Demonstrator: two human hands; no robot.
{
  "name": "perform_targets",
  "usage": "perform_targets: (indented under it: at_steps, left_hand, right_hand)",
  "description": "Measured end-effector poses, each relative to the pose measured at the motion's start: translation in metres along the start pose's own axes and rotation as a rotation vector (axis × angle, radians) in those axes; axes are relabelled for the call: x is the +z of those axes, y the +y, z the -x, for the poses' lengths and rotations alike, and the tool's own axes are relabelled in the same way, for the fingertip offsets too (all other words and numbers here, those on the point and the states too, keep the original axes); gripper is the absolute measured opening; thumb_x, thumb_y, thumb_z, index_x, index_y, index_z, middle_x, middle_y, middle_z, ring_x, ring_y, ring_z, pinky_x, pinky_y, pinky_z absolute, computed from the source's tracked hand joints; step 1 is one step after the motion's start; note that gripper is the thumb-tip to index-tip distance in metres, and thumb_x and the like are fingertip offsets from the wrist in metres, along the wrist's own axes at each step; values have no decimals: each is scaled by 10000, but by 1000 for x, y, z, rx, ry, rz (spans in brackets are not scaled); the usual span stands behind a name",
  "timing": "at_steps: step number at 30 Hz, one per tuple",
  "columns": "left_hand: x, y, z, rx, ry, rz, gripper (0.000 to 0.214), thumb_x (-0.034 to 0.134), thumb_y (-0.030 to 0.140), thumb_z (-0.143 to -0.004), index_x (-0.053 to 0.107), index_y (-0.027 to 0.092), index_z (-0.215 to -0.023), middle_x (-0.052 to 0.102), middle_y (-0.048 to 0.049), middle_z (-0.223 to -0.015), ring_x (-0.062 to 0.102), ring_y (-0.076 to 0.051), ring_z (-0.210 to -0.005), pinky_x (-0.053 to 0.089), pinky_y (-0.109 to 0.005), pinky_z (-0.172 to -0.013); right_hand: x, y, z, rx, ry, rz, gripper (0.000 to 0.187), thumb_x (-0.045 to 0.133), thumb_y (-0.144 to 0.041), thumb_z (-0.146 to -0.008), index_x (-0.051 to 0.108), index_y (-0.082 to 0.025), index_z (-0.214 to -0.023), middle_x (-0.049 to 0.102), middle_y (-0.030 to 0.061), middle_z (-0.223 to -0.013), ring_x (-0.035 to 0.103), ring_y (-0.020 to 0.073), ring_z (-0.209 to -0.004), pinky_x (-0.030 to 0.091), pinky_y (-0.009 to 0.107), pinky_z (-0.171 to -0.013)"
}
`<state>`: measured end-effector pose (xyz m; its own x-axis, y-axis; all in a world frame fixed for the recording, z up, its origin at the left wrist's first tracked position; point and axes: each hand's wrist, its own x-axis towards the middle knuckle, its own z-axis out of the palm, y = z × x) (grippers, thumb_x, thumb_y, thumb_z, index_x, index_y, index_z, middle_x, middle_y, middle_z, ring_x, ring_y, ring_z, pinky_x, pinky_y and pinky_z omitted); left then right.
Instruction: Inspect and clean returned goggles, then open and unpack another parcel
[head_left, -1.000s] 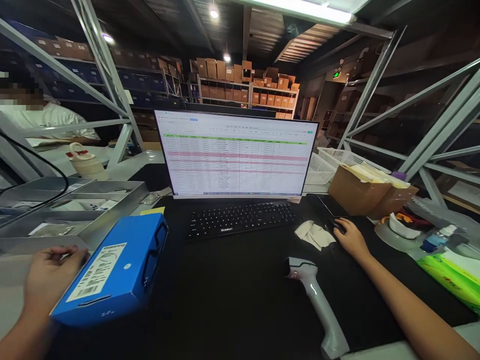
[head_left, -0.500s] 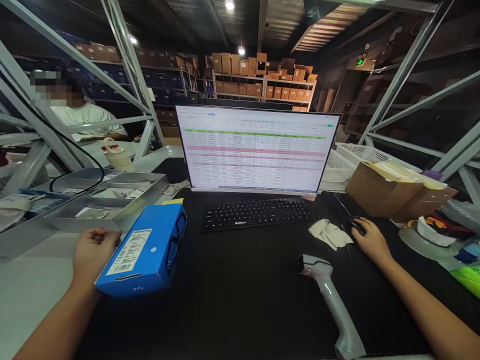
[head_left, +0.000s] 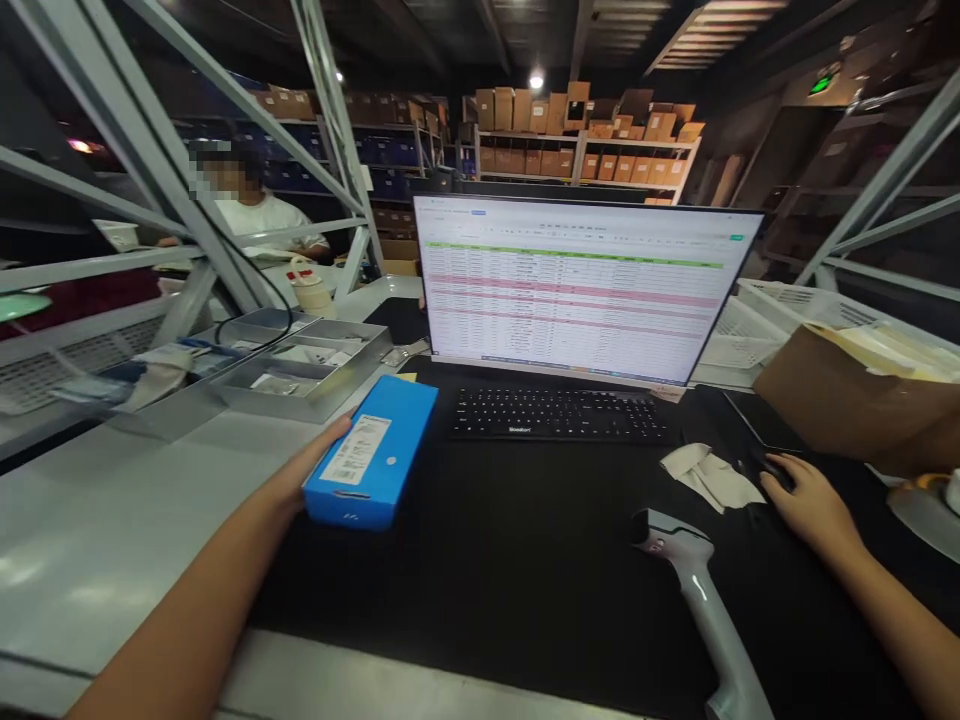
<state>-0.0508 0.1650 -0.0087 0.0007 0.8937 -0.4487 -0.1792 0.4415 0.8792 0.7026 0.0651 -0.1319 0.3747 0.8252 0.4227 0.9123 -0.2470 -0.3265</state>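
Note:
My left hand (head_left: 311, 462) grips the left side of a blue box (head_left: 373, 452) with a white label, which sits at the left edge of the black desk mat (head_left: 510, 560). My right hand (head_left: 806, 500) rests curled over a dark mouse (head_left: 772, 468) at the right of the mat. A grey handheld scanner (head_left: 697, 590) lies between my arms, near the front. A crumpled white cloth (head_left: 709, 475) lies left of the mouse. A black keyboard (head_left: 559, 413) sits below a monitor (head_left: 581, 285) showing a spreadsheet.
A metal compartment tray (head_left: 300, 365) with small items stands at the left. A brown cardboard box (head_left: 847, 395) and white baskets (head_left: 757, 320) are at the right. Another person in a white shirt (head_left: 262, 215) sits behind grey shelf struts. Shelves of boxes fill the background.
My view has swung left and forward. My left hand has carried the blue box down and rightward onto the mat near the keyboard. My right hand stays on the mouse.

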Motion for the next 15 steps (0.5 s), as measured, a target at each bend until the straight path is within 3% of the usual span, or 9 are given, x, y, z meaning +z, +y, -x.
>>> perform_targets:
  at_steps: [3, 7, 11, 15]
  left_hand:
    - [0, -4, 6, 79, -101, -6, 698, 736, 307, -857, 453, 212, -1489, 783, -66, -958, 753, -233, -722, 632, -329, -659]
    - [-5, -4, 8, 83, -106, -58, 826, 815, 293, -752, 457, 242, -1495, 777, -102, -1027, 756, -259, -724, 639, -343, -640]
    - [-1, 0, 11, 38, -93, -9, 787, 759, 200, -774, 437, 218, -1492, 778, -77, -996, 754, -241, -731, 643, -343, -666]
    - [1, 0, 8, 16, -54, -7, 783, 745, 153, -755, 440, 235, -1471, 784, -41, -955, 735, -223, -645, 634, -339, -616]
  right_hand:
    - [3, 12, -3, -20, -3, -37, 496, 534, -549, -802, 709, -205, -1113, 644, 227, -1288, 570, 456, -1255, 418, 625, -1092]
    - [9, 20, -8, -52, 10, -87, 464, 552, -553, -787, 708, -228, -1080, 652, 240, -1244, 552, 496, -1266, 392, 686, -1096]
    - [2, 2, -5, -33, 38, -67, 498, 522, -559, -789, 712, -191, -1065, 653, 244, -1254, 582, 461, -1240, 419, 622, -1113]
    - [-10, -25, 2, -20, 88, -47, 505, 475, -509, -823, 699, -166, -1119, 640, 189, -1314, 591, 371, -1255, 430, 542, -1131]
